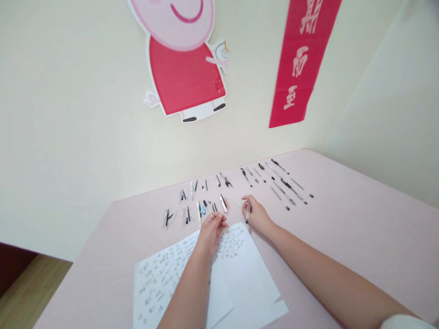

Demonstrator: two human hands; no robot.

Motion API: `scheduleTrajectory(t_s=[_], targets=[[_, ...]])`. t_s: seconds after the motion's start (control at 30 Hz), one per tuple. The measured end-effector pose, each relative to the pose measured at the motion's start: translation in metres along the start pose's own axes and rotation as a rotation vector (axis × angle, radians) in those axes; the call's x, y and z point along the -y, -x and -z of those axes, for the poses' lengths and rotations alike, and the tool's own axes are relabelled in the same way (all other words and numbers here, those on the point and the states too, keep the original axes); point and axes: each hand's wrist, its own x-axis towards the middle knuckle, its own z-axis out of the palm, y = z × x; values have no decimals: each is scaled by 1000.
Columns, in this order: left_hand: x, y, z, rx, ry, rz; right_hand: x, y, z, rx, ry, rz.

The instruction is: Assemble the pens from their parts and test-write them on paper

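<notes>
My right hand point(258, 216) rests near the top right corner of the paper, its fingers closed round a clear pen point(247, 214) with a dark end. Above the written sheet point(236, 242), my left hand point(211, 232) has thumb and fingertips pressed together. Whatever those fingers hold, if anything, is too small to make out. Just beyond the left hand lie a pen with a white and pink barrel point(223, 204) and several short black pen parts. A small pale piece point(238, 204) lies left of the right hand's fingertips.
To the right, several pens point(293, 189) lie in slanting rows on the pink table point(343, 228). Taken-apart pens and caps point(188, 214) are grouped at the back left. A second handwritten sheet point(161, 278) lies under my left forearm. The wall stands behind the table.
</notes>
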Motion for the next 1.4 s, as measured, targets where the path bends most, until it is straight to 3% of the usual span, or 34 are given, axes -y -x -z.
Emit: scheduleTrajectory(t_s=[0.27, 0.47, 0.6, 0.77, 0.97, 1.4], targets=[[2, -1, 0, 7, -14, -3, 5, -23, -8, -21, 305, 11], [0, 1, -2, -18, -46, 9, 2, -24, -7, 37, 345, 47], [-1, 4, -4, -22, -94, -14, -2, -24, -4, 30, 265, 74], [1, 3, -4, -41, -126, -79, -1, -23, -5, 19, 4, 98], [5, 0, -4, -71, -161, -136, 13, -13, -15, 162, -241, 115], [10, -5, 1, -86, -201, -148, 27, 1, -29, 276, -283, 231]])
